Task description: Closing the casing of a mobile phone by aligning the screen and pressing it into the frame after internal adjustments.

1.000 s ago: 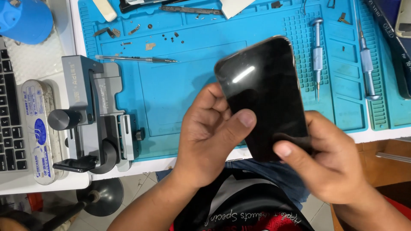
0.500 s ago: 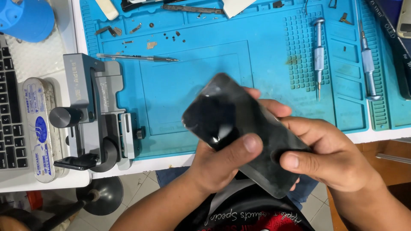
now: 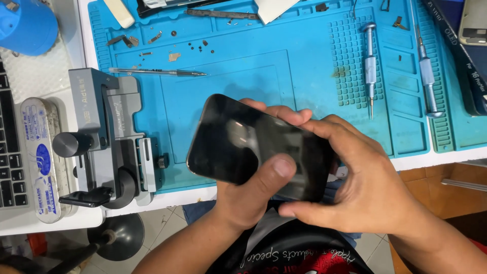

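Both hands, left hand and right hand, are clamping the closed-up black phone above the blue mat, 2 screwdrivers lying unused, so assembly is looking nearly done.

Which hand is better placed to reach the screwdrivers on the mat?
Probably the right hand. It holds the phone on the side nearer the two screwdrivers, which lie on the right part of the mat. The left hand, thumb on the screen, is farther away.

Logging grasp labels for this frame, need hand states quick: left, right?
Left hand: closed on the black phone, thumb pressed on its screen.
Right hand: closed on the same phone, fingers wrapped over its far edge.
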